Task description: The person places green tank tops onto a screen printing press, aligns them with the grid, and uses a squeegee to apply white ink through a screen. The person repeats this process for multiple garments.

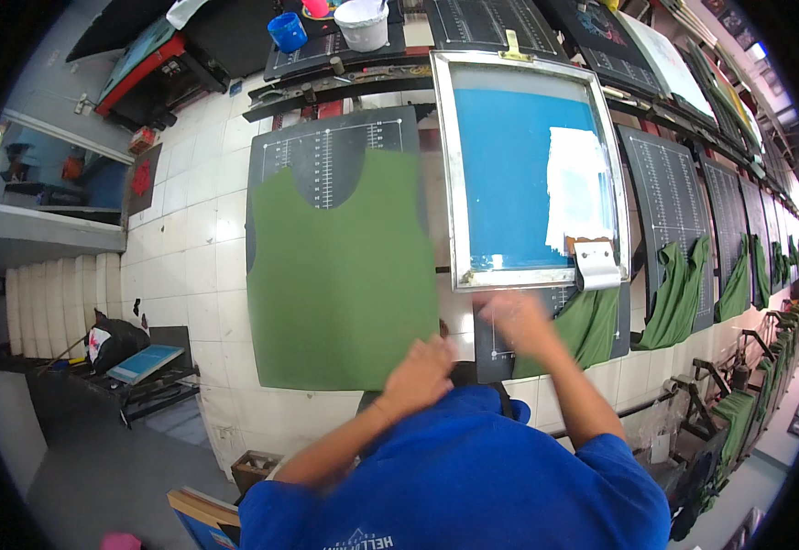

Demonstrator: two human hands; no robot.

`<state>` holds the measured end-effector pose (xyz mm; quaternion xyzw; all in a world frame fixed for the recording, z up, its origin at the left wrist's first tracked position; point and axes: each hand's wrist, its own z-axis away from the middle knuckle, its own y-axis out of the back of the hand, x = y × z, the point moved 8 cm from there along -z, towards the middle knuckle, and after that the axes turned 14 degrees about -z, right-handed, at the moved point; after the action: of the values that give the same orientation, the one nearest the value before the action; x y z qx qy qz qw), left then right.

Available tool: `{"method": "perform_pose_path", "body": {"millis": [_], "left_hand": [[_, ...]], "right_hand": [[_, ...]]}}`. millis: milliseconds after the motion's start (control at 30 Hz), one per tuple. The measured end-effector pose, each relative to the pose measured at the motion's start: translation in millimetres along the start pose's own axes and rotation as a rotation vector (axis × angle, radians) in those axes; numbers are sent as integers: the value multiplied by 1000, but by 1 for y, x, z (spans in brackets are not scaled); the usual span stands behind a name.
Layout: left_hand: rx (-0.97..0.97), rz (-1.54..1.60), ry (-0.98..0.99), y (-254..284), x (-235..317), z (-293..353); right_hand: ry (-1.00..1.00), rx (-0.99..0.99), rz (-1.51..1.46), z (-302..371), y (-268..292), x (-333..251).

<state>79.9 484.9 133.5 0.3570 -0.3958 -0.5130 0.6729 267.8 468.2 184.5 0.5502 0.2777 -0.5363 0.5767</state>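
A green sleeveless fabric piece [340, 275] lies flat on a dark printing board [326, 147] with white ruler marks. My left hand [418, 371] sits at the fabric's lower right corner with its fingers curled; whether it grips the cloth is unclear. My right hand [514, 321] is blurred, with fingers spread, just below the near edge of a metal-framed printing screen [445, 183]. The screen has blue mesh [500, 174] with a white ink patch [578, 188]. A squeegee [595, 264] rests at its lower right corner.
More dark boards [670, 197] with green garments [679, 293] hanging off them run in a row to the right. A blue cup [287, 31] and a white bucket [362, 24] stand at the back. White tiled floor [189, 238] lies to the left, with a low rack [147, 367] on it.
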Motion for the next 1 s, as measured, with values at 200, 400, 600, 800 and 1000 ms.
{"method": "perform_pose_path", "body": {"millis": [200, 400, 600, 800, 1000], "left_hand": [[640, 350, -97, 59, -21, -30], [548, 871, 503, 85, -123, -129], [530, 1000, 637, 53, -131, -164], [807, 1070, 703, 99, -126, -127], [846, 1137, 656, 72, -171, -27]], "right_hand": [[11, 1289, 319, 54, 338, 108], [-274, 885, -172, 17, 348, 228], [-158, 898, -103, -2, 344, 213], [-323, 921, -168, 13, 346, 167], [-312, 838, -571, 39, 231, 77]]}}
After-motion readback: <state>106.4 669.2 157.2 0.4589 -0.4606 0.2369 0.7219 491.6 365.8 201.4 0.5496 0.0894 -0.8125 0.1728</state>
